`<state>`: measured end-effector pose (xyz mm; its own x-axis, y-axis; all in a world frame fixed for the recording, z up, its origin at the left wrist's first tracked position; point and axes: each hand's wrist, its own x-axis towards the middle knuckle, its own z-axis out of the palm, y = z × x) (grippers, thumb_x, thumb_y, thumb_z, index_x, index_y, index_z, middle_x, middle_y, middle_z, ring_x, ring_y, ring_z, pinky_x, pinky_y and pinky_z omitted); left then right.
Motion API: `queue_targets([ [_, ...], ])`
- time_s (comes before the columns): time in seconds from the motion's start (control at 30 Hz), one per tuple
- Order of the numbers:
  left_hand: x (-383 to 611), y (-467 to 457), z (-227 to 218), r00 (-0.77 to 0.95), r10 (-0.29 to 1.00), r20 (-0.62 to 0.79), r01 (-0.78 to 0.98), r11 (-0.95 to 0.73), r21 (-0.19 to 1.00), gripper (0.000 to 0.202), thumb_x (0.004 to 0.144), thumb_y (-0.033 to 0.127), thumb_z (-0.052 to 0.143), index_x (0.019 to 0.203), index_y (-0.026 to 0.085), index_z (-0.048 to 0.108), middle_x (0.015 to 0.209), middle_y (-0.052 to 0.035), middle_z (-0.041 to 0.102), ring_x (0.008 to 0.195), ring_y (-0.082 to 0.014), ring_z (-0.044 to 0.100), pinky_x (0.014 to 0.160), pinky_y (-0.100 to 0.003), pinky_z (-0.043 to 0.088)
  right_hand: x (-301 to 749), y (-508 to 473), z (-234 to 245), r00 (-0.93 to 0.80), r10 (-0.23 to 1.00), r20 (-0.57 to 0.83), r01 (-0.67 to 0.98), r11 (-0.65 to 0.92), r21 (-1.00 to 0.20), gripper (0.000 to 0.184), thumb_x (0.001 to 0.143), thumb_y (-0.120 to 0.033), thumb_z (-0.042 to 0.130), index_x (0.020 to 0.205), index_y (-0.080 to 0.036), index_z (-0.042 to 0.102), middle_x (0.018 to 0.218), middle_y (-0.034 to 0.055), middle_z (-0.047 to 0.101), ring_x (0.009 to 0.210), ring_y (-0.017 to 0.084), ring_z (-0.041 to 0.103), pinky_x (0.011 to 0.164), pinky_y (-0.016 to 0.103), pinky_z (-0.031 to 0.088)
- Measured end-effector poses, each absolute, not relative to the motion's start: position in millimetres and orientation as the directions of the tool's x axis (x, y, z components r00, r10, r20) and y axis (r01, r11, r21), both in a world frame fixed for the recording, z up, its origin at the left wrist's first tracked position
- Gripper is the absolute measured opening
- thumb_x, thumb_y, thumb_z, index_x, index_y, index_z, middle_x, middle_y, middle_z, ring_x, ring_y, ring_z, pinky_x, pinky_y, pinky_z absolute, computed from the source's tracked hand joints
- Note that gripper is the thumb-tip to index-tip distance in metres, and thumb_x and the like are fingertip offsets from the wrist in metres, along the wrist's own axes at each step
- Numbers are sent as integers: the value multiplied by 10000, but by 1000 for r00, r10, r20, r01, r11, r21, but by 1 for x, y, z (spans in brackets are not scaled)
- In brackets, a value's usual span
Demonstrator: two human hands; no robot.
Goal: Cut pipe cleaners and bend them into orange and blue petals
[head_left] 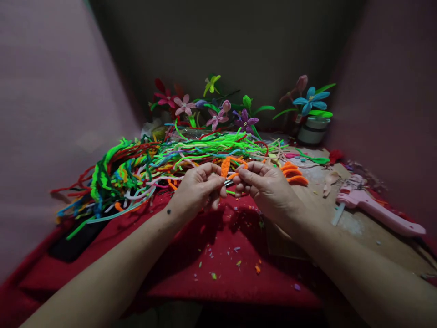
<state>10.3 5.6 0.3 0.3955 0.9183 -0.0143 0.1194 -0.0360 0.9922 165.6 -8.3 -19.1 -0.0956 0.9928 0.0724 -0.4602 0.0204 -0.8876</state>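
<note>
Between my two hands is an orange pipe cleaner (pixel 226 166), bent into a loop whose left part looks thick, like a petal. My left hand (pixel 204 183) pinches its lower left end between thumb and fingers. On the other side, my right hand (pixel 256 181) grips the loop's right part, fingers curled. A small metal tip (pixel 228 182), perhaps of scissors, shows between the hands; I cannot tell which hand, if any, holds it. Several orange petal-shaped pieces (pixel 294 174) lie just right of my right hand.
A heap of coloured pipe cleaners (pixel 211 148) spreads behind my hands and to the left. Pipe-cleaner flowers (pixel 184 105) stand at the back, near a white jar (pixel 313 130). A pink glue gun (pixel 378 205) lies right. Scraps dot the red cloth (pixel 218 273); a dark flat object (pixel 77 241) lies left.
</note>
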Motion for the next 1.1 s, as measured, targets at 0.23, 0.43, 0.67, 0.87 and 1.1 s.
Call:
queue_targets([
  [0.23,12,4,0,400,917,-1,157,-67,985,167,774,310,597,809,174,506,535,40,603,318,-57,458,292,-138,266,163,-11,-20,-32,993,113,-398,91,-913,223,653,-298,716,673,-162,542,627,-8,639,517,93,571,544,246,482],
  [0.43,12,4,0,432,902,-6,123,-52,991,126,795,275,573,814,178,496,536,47,605,320,-59,476,299,-134,279,163,-12,-22,7,984,178,-291,173,-941,138,728,-270,648,707,-163,563,662,-4,642,551,97,585,581,248,479],
  [0.67,13,4,-2,431,902,-14,156,-60,986,130,801,275,559,858,184,485,549,39,614,316,-75,496,279,-134,282,165,-16,-21,20,955,297,17,297,-955,70,759,-212,601,704,-172,618,615,-14,596,584,113,541,582,256,430],
  [0.87,19,-1,-3,387,921,51,218,-145,965,135,807,265,552,893,186,484,544,48,591,330,-89,530,279,-138,309,166,-15,-26,1,948,320,82,318,-944,100,772,-231,586,696,-182,628,645,-4,598,618,127,541,606,275,428],
  [1.1,15,2,-3,473,880,43,131,-118,984,140,822,236,532,935,180,472,584,26,612,361,-107,553,297,-163,373,166,-14,-24,28,948,316,107,312,-944,92,774,-227,579,721,-176,635,634,-2,604,593,123,540,577,265,436],
])
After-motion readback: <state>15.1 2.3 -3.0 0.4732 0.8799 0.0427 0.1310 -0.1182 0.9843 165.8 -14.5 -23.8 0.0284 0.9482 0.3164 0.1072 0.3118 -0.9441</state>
